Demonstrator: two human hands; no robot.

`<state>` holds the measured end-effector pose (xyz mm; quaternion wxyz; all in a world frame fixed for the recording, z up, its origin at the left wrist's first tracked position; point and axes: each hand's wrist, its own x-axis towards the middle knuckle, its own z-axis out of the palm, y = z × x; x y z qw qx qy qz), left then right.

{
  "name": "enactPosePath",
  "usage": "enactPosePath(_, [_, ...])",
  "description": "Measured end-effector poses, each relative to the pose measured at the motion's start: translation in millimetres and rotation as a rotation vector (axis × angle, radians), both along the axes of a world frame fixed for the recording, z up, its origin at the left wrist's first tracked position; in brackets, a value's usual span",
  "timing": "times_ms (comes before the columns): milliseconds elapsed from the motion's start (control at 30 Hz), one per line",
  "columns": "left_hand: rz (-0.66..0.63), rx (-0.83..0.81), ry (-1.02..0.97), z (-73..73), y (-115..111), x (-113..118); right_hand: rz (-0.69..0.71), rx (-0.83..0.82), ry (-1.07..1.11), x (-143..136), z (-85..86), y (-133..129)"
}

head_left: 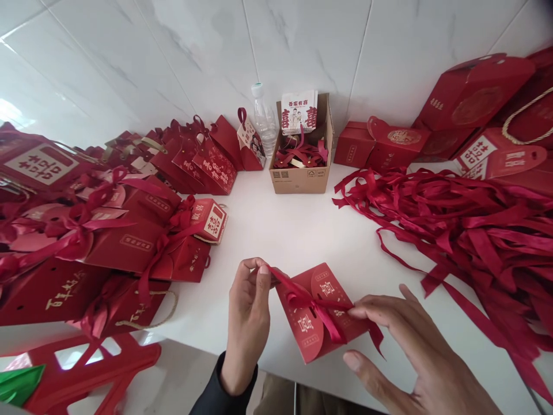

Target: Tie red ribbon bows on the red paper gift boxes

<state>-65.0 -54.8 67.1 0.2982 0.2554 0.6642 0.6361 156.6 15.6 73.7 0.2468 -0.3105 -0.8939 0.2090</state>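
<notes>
A red gift box [302,340] with gold characters lies on the white table in front of me, turned at an angle. A dark pink ribbon [331,327] is tied across its top in a bow. My left hand [249,314], at the box's left side, pinches one end of the ribbon between thumb and forefinger and pulls it up and away from the lid. At the right, my right hand [410,346] has its thumb spread well apart from the fingers. Its fingertips touch the ribbon near the box's right edge, where a tail hangs down.
Beribboned red boxes [129,230] are piled at left. A large heap of loose ribbons [466,230] covers the right. Along the tiled wall stand small bags [216,167], a plastic bottle [263,118], a cardboard box [299,183] and larger red boxes [470,92]. A red stool [125,374] is below left.
</notes>
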Motion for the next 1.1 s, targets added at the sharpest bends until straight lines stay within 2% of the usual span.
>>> enactPosePath(333, [0.008,0.047,-0.063,-6.4,-11.6,4.2,-0.006,0.042,0.046,-11.7,3.0,-2.8])
enactPosePath(433, [0.069,0.108,0.019,-9.2,-16.8,12.3,-0.017,0.008,0.065,-13.2,5.2,-3.4])
enactPosePath(533, [0.171,0.115,0.202,-11.3,-24.2,24.5,-0.067,-0.049,0.095,-14.0,6.1,-2.8])
enactPosePath(633, [0.107,0.026,0.428,-13.7,-33.4,34.9,-0.108,-0.072,0.123,-15.0,2.3,-0.1])
enactPosePath(700, [0.049,-0.01,0.501,-14.9,-38.1,38.3,-0.11,-0.048,0.129,-14.8,-1.5,2.4])
enactPosePath(800, [0.016,0.048,0.485,-13.5,-41.2,39.9,-0.125,-0.043,0.131,-13.2,-3.3,4.3])
enactPosePath(900, [0.04,0.135,0.398,-9.5,-41.1,39.5,-0.169,-0.066,0.157,-11.9,1.9,2.6])
enactPosePath(967, [0.039,0.118,0.38,-7.6,-40.8,37.9,-0.154,-0.045,0.153,-11.3,5.6,0.3])
enactPosePath(1100, [-0.055,0.019,0.457,-8.1,-40.6,34.2,-0.052,0.015,0.069,-9.6,3.5,-2.3])
